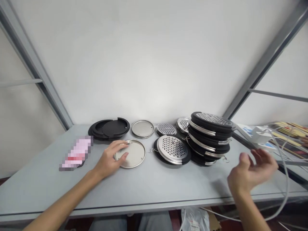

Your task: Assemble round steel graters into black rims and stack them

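My left hand (112, 159) reaches over the left edge of a shallow round metal disc with a raised rim (134, 155), which lies flat on the table. Its thumb and fingers are spread over the disc; whether they touch it I cannot tell. My right hand (251, 170) is held above the table's right side, palm turned up, fingers loosely curled and apart, with nothing visible in it. Between the hands lies a round perforated metal plate (173, 148) on a black round base. Right of it rises a stack of black and metal round assemblies (209, 138), with small wire hooks.
At the back left are black round trays (109, 128); another metal disc (142, 128) and perforated plates (166, 129) lie near the wall. A blurred-out pink phone-like object (78, 152) lies left. White cables (285, 179) hang at the right, beside a white box (261, 134).
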Action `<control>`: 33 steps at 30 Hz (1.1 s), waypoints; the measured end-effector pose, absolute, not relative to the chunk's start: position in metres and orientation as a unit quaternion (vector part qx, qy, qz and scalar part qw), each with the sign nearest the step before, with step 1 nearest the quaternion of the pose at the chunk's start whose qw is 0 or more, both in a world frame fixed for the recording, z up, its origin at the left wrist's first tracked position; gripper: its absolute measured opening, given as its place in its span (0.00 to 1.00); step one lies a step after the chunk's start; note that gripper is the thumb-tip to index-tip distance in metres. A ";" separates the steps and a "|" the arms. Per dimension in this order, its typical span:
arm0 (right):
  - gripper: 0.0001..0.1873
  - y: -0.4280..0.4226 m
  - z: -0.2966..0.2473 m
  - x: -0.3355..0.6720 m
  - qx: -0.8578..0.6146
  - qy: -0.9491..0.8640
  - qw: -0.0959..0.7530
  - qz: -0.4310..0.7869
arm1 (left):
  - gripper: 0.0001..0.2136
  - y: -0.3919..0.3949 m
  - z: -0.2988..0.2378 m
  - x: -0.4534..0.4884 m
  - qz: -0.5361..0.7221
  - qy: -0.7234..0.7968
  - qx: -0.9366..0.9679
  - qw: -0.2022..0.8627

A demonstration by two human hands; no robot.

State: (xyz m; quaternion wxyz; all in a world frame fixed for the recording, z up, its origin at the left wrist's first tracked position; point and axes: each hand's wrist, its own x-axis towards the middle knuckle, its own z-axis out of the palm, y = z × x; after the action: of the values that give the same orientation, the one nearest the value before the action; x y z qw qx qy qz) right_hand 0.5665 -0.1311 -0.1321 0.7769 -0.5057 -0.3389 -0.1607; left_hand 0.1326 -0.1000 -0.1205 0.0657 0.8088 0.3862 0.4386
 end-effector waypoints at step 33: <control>0.20 -0.095 -0.128 0.626 -0.558 -0.400 0.631 0.360 | 0.35 -0.162 -0.114 0.380 0.373 0.362 0.769 0.371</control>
State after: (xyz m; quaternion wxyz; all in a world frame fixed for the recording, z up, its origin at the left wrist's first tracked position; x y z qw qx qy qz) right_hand 0.6264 -0.0952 -0.1280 0.6312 -0.5581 -0.4004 0.3603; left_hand 0.3804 -0.1616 -0.1141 0.3710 0.7693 0.3622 0.3734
